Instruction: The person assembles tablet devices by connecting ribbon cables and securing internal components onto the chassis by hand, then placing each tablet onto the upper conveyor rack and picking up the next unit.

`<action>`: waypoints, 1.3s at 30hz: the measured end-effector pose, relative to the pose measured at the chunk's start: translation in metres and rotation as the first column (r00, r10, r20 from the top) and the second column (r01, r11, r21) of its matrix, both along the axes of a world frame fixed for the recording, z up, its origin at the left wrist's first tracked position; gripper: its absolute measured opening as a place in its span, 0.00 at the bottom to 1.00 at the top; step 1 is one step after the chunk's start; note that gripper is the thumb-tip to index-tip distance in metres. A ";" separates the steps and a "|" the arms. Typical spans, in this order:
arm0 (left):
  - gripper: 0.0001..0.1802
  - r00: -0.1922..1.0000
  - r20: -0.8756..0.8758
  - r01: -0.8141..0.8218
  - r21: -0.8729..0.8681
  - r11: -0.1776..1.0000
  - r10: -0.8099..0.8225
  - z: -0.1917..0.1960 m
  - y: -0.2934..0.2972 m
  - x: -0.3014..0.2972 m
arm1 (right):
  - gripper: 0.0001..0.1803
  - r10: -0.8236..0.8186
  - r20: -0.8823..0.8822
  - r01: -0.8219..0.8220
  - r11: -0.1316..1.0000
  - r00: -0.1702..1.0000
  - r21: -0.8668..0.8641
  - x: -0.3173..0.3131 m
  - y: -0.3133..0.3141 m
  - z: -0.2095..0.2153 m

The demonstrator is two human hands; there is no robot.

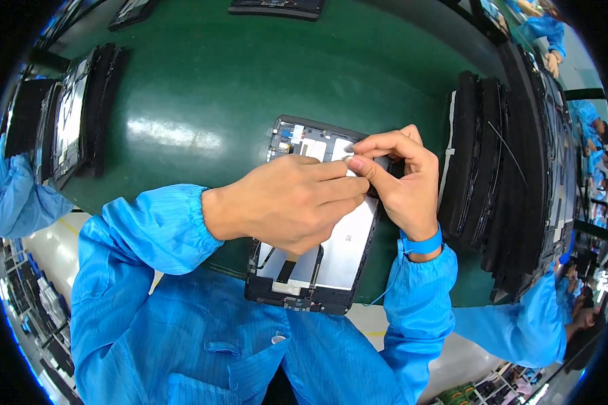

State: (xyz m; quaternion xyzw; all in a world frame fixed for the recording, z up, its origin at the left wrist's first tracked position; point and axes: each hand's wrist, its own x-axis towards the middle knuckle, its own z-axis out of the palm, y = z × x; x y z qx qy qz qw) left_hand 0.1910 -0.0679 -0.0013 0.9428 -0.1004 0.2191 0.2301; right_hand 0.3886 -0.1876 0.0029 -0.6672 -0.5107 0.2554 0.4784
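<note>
The opened tablet chassis (321, 260) lay back side up on the green work surface (250, 81), its near end overhanging the edge toward the person, its silver inner plate and black flex cables exposed. The left hand (290, 202) lay across its middle, fingers pressed together and reaching toward the upper right part. The right hand (402, 182) met it there, thumb and forefinger pinched on something small and pale at the chassis; what it was could not be told. A blue wrist strap (422, 243) circled the right wrist. To the right stood a row of dark foam-backed panels (500, 182) on edge; another stack of panels (81, 115) stood at the far left.
</note>
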 end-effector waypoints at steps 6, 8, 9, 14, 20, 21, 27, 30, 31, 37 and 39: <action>0.33 0.997 -0.073 0.023 -0.011 1.000 -0.024 0.005 0.002 -0.002 | 0.26 -0.012 0.108 0.020 0.998 0.994 -0.066 -0.003 -0.011 0.017; 0.33 0.996 -0.087 0.018 -0.018 1.000 -0.019 0.005 0.002 -0.004 | 0.44 0.133 0.118 -0.119 0.986 0.984 -0.114 0.004 -0.023 0.017; 0.33 0.995 -0.100 0.020 -0.025 0.999 -0.023 0.005 0.002 -0.004 | 0.44 0.136 0.121 -0.122 0.986 0.983 -0.117 0.006 -0.028 0.013; 0.34 0.997 -0.072 0.009 -0.026 1.000 -0.011 0.002 0.001 -0.004 | 0.44 0.125 -0.254 -0.153 0.984 0.959 -0.093 0.004 -0.031 0.013; 0.34 0.998 -0.070 0.001 -0.038 0.999 -0.004 0.000 0.000 -0.004 | 0.43 0.102 -0.329 -0.143 0.984 0.939 -0.105 0.006 -0.028 0.014; 0.34 0.998 -0.065 0.003 -0.036 0.999 -0.005 0.000 0.000 -0.004 | 0.42 0.101 -0.326 -0.142 0.984 0.940 -0.106 0.007 -0.028 0.014; 0.33 0.998 -0.069 0.001 -0.031 1.000 -0.003 -0.001 0.001 -0.003 | 0.39 0.091 -0.314 -0.132 0.985 0.945 -0.111 0.008 -0.025 0.013; 0.32 0.998 -0.061 -0.004 -0.017 1.000 0.003 0.000 0.001 -0.003 | 0.38 0.098 -0.278 -0.135 0.984 0.956 -0.117 0.009 -0.024 0.013; 0.32 0.998 -0.057 -0.004 -0.013 1.000 0.003 0.000 0.001 -0.004 | 0.38 0.108 -0.251 -0.142 0.982 0.962 -0.124 0.009 -0.024 0.013; 0.21 0.999 -0.045 -0.022 -0.163 0.986 0.015 -0.002 0.010 -0.011 | 0.35 0.073 -0.220 -0.096 0.991 0.973 -0.096 0.003 -0.024 0.006; 0.18 0.981 0.173 -0.021 -0.375 0.927 0.092 -0.007 0.021 -0.016 | 0.34 0.033 -0.132 -0.047 0.993 0.991 -0.107 -0.001 -0.025 0.012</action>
